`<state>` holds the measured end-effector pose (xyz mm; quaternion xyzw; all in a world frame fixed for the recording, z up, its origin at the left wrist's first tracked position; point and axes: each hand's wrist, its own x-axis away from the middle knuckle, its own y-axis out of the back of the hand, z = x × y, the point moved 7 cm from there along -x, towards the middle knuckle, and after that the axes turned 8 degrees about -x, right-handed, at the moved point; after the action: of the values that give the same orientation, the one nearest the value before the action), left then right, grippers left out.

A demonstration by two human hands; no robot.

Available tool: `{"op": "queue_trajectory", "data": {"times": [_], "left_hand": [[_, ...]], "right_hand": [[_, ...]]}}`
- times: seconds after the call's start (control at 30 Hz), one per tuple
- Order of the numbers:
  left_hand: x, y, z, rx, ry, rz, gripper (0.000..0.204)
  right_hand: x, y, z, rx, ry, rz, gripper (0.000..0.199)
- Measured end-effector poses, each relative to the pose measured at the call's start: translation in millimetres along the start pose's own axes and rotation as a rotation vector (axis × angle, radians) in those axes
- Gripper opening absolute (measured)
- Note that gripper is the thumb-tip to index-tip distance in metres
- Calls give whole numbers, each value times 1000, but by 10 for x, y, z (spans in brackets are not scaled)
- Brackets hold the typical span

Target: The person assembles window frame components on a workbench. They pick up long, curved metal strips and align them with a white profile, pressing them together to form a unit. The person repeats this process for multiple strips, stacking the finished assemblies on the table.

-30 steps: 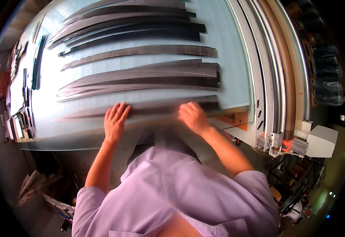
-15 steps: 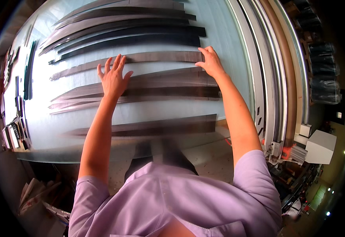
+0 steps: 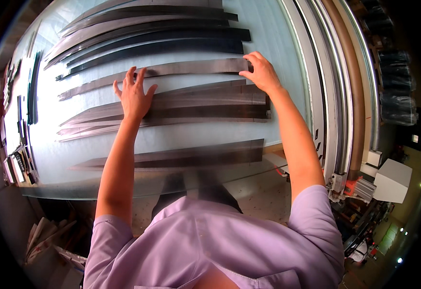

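Observation:
A long grey-brown strip point(image 3: 196, 66) lies flat across the table. My right hand point(image 3: 263, 76) is at its right end, thumb and fingers apart at the strip's two long edges. Whether they press on it I cannot tell. My left hand point(image 3: 136, 98) is open, fingers spread, with its fingertips at the strip's near edge. Nearer to me, a stack of overlapping brown strips point(image 3: 210, 106) lies partly under my left hand and wrist. One more brown strip point(image 3: 210, 153) lies close to the table's near edge.
Several dark strips point(image 3: 172, 33) lie in a row farther away on the pale table point(image 3: 191, 132). Metal rails point(image 3: 333, 96) run along the right side, with a white box-shaped unit point(image 3: 392, 180) beside them. Small tools and dark pieces point(image 3: 20, 164) line the left edge.
My right hand has shifted slightly, its fingers curving more around the strip's end. My left hand has moved a little to the left, still spread.

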<state>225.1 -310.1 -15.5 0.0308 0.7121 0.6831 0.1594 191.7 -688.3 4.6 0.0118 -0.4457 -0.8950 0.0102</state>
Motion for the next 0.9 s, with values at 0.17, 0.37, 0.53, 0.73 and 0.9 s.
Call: {"op": "queue_trajectory", "data": {"times": [0.17, 0.37, 0.53, 0.73, 0.9], "left_hand": [[-69, 0, 24, -35, 53, -17, 76], [-183, 497, -676, 201, -212, -130, 88], [-301, 913, -1141, 416, -331, -272, 48], [-385, 1074, -1066, 414, -296, 14, 18], [-47, 1426, -929, 595, -273, 331, 19]], "right_hand": [[-1, 222, 270, 3, 89, -40, 46], [42, 376, 638, -273, -85, 76, 40], [18, 421, 851, -536, -99, 190, 43], [168, 335, 893, -800, -231, 192, 37], [593, 330, 1077, -460, -163, 29, 31]]}}
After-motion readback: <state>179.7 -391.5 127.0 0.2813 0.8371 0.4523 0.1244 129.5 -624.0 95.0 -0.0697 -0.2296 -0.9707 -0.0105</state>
